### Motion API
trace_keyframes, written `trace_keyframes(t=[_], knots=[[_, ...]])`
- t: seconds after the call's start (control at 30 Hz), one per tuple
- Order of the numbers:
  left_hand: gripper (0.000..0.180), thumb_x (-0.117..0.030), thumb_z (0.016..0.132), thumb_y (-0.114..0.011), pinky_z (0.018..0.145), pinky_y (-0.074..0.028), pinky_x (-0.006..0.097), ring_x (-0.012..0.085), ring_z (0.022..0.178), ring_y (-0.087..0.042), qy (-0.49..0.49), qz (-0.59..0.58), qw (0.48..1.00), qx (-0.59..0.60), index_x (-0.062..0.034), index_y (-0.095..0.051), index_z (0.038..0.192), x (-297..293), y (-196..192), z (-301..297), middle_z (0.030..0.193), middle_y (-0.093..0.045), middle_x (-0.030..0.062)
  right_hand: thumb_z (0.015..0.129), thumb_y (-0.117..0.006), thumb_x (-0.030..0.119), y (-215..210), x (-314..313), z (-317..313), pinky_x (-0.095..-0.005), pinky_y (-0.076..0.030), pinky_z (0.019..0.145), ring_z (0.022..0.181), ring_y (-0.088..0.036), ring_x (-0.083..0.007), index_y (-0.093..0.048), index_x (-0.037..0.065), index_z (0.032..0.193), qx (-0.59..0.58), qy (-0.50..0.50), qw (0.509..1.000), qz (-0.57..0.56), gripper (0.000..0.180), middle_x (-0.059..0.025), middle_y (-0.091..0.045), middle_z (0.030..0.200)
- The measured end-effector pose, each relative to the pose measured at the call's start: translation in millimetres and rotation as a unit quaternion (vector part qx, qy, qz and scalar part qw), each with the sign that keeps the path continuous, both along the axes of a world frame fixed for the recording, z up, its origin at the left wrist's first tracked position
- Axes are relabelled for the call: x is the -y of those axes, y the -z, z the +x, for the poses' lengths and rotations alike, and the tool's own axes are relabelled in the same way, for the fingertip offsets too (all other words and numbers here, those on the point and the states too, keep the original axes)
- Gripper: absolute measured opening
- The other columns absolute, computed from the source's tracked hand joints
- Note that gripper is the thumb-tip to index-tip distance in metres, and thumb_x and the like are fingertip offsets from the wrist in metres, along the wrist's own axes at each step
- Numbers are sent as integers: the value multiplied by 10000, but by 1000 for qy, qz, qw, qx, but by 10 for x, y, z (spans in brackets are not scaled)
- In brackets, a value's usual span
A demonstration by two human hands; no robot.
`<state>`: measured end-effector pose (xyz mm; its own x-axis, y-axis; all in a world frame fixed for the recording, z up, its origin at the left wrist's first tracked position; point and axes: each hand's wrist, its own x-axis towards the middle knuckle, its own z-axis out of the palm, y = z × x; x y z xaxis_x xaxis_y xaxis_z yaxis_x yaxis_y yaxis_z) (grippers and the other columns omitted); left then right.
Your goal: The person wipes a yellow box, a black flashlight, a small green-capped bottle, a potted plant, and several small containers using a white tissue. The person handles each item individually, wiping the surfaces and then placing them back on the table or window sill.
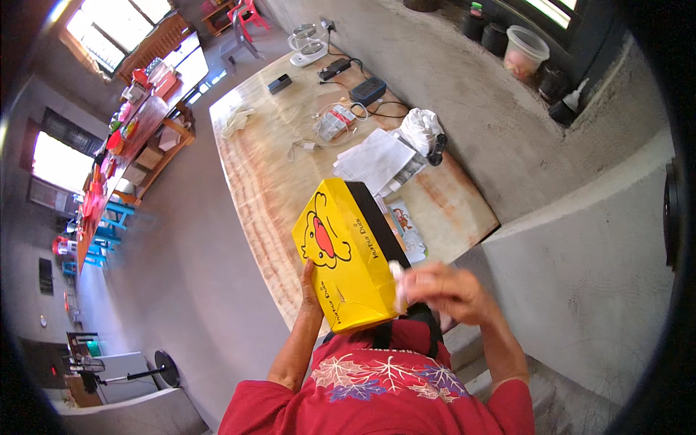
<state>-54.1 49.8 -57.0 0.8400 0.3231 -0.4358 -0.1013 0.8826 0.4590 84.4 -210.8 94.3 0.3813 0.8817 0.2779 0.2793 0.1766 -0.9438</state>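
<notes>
Grey floor [196, 246]; rough grey wall [428, 65]; bright window [119, 29]; long table [150, 112].

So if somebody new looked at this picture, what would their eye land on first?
Most likely the bright yellow box with the cartoon duck, in the middle, held by the left hand while the blurred right hand has a whitish thing by its right side. After that, perhaps the red shirt with leaf prints at the lower edge, then the long table crowded with colourful things at the upper left.

Pale table [283, 156] (brown-streaked) — papers [373, 159], bunched white cloth [421, 129], cables [352, 62]
</notes>
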Motion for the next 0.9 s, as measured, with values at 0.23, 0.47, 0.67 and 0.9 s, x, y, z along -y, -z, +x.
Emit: trace_keyframes(t=[0.23, 0.47, 0.67, 0.9], knots=[[578, -360, 805, -535, 828, -514, 395, 297, 962, -614, 80, 72, 994, 12, -36, -422, 1271, 127, -170, 148, 1149, -581, 160, 843, -521, 79, 335, -904, 259, -388, -261, 1026, 1239, -349, -330, -457, 52, 1281, 123, 274, 953, -30, 444, -165, -391, 1338], [574, -365, 819, -528, 843, -504, 406, 316, 998, -594, 46, 30, 998, 15, -34, -409, 1273, 98, -54, 57, 1175, -561, 166, 843, -524, 125, 549, -470, -329, -401, -228, 1050, 1257, -320, -329, -356, 7, 1344, 171, 201, 963, -58, 541, -190, -327, 1376], [526, -330, 820, -548, 845, -501, 405, 301, 980, -599, 53, 34, 998, -22, -45, -433, 1247, 0, 75, -40, 1141, -580, 145, 843, -564, 193, 915, 21, -767, -397, -252, 1037, 1214, -332, -362, -310, -17, 1349, 16, 212, 966, -150, 604, -214, -357, 1305], [495, -319, 824, -577, 838, -501, 402, 280, 980, -600, 99, 32, 993, -58, -51, -462, 1224, 35, 210, 208, 1133, -590, 133, 803, -534, 87, 1046, 444, -808, -415, -439, 785, 910, -521, -385, -468, -37, 1107, -5, 229, 924, -307, 334, -223, -504, 987]])
